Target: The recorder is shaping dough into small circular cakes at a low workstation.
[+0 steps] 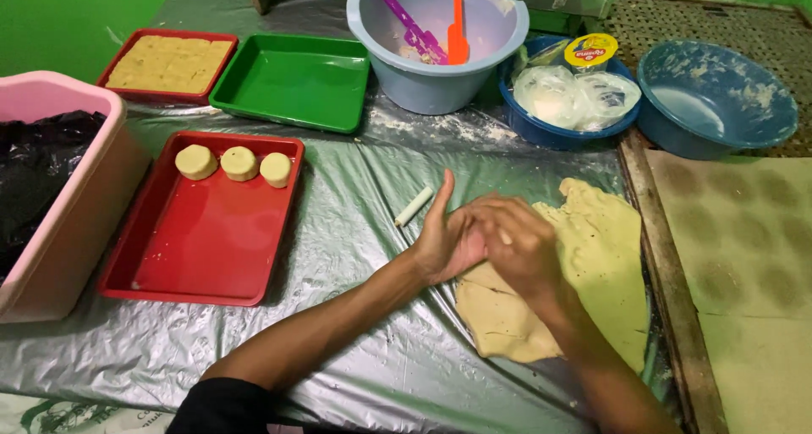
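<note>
Fingers of the right hand curl over the palm of the left hand, and the two hands press together just above the near left edge of a flat sheet of pale yellow dough. The left hand's fingers are held straight and close, thumb pointing up; something small may sit between the palms, but the hands hide it, so I cannot tell.

That dough sheet lies on the silver plastic table cover, right of centre, its edges ragged. Just left of the hands, a short white cylinder rests on the cover.

Further left sits a red tray with three round dough pucks lined along its far edge. Beyond it stand an empty green tray and a second red tray filled with yellow filling. A pink tub lined with black plastic stands at the far left.

At the far side, a grey-blue bucket holds a purple tool and an orange spatula. To its right are a blue basin of plastic bags and a floury blue bowl.
</note>
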